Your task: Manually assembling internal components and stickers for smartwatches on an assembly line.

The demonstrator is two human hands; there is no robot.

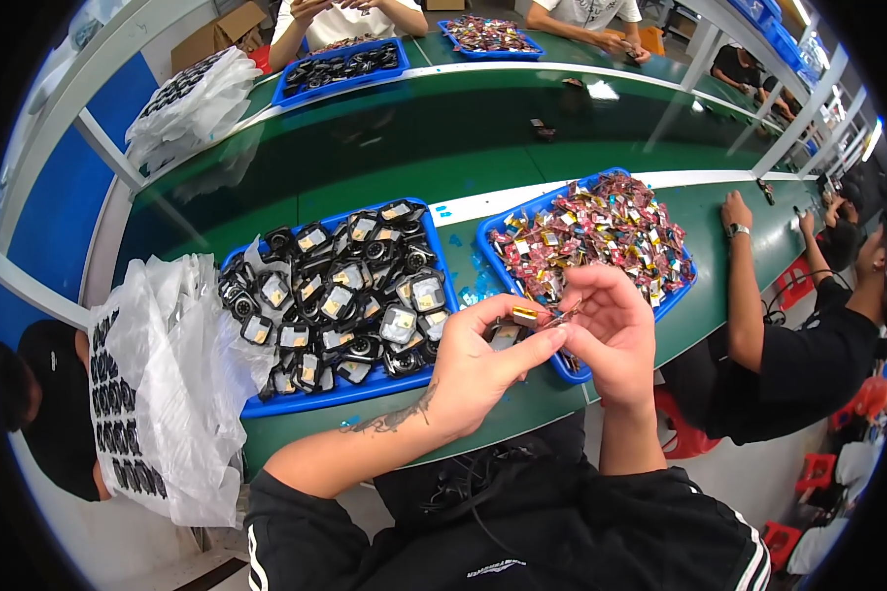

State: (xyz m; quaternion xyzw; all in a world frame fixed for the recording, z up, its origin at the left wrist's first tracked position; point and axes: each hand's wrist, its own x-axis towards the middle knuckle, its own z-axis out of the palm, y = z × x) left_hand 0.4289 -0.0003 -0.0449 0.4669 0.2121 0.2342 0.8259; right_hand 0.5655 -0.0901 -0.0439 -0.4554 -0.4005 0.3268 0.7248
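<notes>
Component [525, 315] boxy, wires [561, 320] thin, plastic trays [345, 398]

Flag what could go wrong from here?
1. The small yellow-and-silver part at the fingertips of the left hand could slip and be hard to find.
2. What look like thin wires between it and the right hand might bend or pull loose.
3. The small reddish parts are piled high in the right blue tray; a knock could spill some.
</notes>
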